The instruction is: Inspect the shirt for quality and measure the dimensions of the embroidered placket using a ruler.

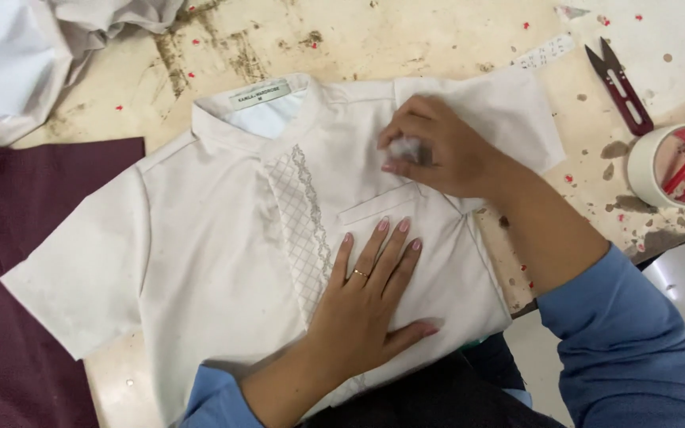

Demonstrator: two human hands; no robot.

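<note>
Blurred wad (407,149) under right fingers (406,119)

Dark maroon cloth (17,277) lies left; thread snips (618,85) and a tape roll (673,165) sit right.

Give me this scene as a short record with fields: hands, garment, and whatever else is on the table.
left hand: flat on the white shirt, below its chest pocket
right hand: pressing a small whitish wad onto the shirt above the pocket
table: stained, pale
maroon fabric: left of shirt
thread snips: upper right
tape roll: right edge
</note>
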